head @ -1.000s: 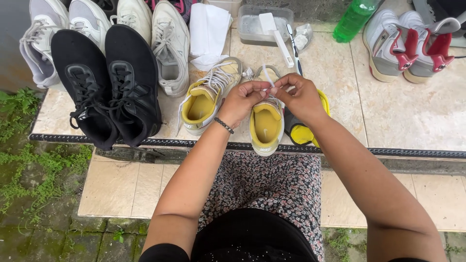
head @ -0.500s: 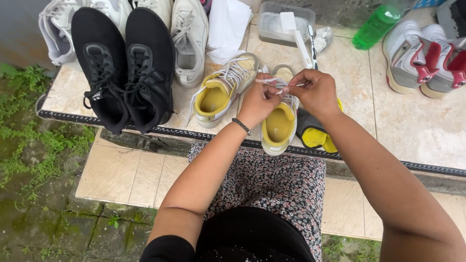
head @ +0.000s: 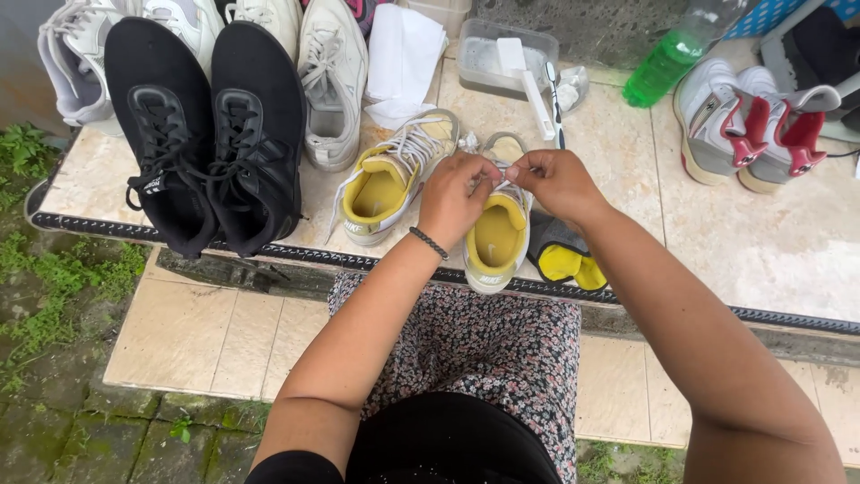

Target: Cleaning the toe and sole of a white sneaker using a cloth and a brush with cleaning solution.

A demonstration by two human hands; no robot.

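A white and yellow sneaker stands at the front edge of a tiled ledge, heel toward me. Both hands work above its tongue. My left hand pinches the white lace, and my right hand pinches the same lace just beside it, fingertips nearly touching. Its mate lies to the left with loose white laces. Yellow insoles lie partly under my right wrist. A beaded bracelet sits on my left wrist.
Two black sneakers and several white ones fill the left of the ledge. A clear tray with a brush, a folded white cloth, a green bottle and red-trimmed shoes stand behind. Grass borders the left.
The view has shifted, so the shoes sit further right in frame. Both hands stay on the lace above the yellow sneaker, with only small finger movement.
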